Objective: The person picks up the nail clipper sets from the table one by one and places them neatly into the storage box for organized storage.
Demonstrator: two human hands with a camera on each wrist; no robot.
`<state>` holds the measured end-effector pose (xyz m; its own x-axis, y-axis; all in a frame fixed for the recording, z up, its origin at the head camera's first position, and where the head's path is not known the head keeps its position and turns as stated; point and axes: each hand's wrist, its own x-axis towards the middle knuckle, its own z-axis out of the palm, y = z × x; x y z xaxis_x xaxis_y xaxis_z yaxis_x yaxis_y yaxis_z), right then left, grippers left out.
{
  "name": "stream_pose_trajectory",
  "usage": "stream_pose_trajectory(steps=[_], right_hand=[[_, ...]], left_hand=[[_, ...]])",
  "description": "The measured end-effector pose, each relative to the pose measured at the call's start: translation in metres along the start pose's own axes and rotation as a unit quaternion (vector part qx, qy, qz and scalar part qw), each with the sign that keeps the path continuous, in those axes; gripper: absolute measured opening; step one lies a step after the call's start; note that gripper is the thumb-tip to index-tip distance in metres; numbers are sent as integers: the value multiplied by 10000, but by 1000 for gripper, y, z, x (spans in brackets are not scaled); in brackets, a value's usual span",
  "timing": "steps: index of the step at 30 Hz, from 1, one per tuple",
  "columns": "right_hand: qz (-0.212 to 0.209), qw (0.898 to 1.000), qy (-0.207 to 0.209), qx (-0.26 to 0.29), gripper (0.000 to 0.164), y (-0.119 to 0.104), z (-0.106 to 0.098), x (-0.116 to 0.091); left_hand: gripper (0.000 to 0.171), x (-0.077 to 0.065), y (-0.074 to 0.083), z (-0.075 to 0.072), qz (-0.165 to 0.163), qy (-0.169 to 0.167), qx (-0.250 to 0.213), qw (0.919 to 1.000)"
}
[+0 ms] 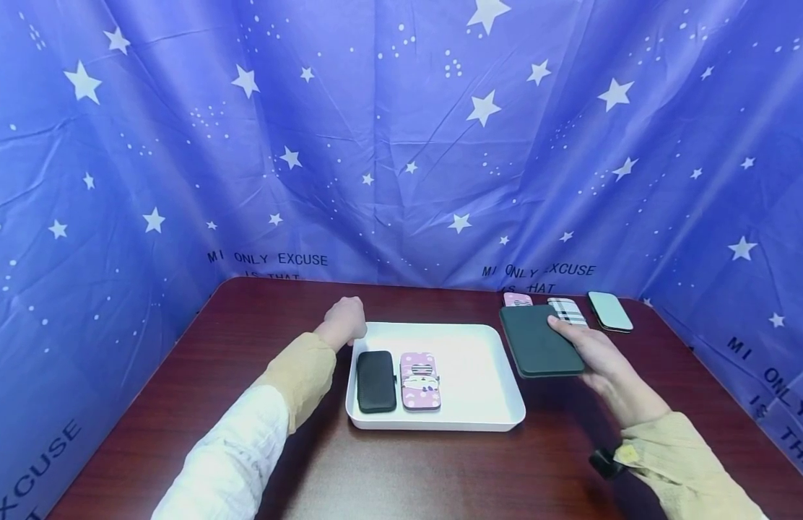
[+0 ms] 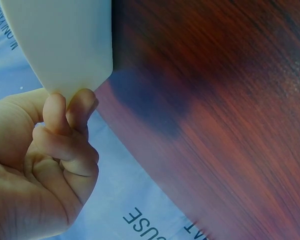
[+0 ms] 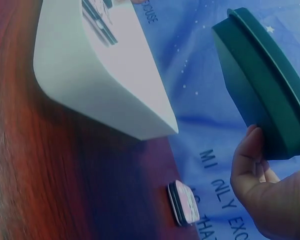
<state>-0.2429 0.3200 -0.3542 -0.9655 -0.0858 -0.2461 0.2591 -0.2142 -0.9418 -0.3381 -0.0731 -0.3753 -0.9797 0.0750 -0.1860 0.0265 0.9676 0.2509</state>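
Observation:
A white tray [image 1: 469, 390] rests on the table, its far left corner pinched by my left hand [image 1: 345, 320]. The left wrist view shows thumb and finger on the tray corner [image 2: 72, 45]. Inside the tray's left half, a black case [image 1: 377, 383] lies beside a pink patterned case [image 1: 419, 390]. My right hand [image 1: 599, 361] grips a dark green box [image 1: 541, 343] by its right side, above the table just beyond the tray's right edge. In the right wrist view the box [image 3: 265, 85] has a rimmed lid edge and is held clear of the tray.
At the table's far right lie a pink case [image 1: 518, 299], partly hidden by the green box, a plaid case [image 1: 567, 311] and a mint green case [image 1: 610, 312]. A blue starred curtain [image 1: 388, 144] surrounds the dark wooden table [image 1: 401, 477].

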Motion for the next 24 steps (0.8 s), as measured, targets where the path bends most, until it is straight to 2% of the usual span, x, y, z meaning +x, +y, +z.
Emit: stream_pose_trajectory(steps=[10,24], right_hand=[[-48,10000,-14,2,26,9,16,2],[-83,9970,-149,-760,18,22,33,7]], left_hand=[[37,-1,0,0,16,17,20,10000],[25,-3,0,-1,91,60,-65,9999]])
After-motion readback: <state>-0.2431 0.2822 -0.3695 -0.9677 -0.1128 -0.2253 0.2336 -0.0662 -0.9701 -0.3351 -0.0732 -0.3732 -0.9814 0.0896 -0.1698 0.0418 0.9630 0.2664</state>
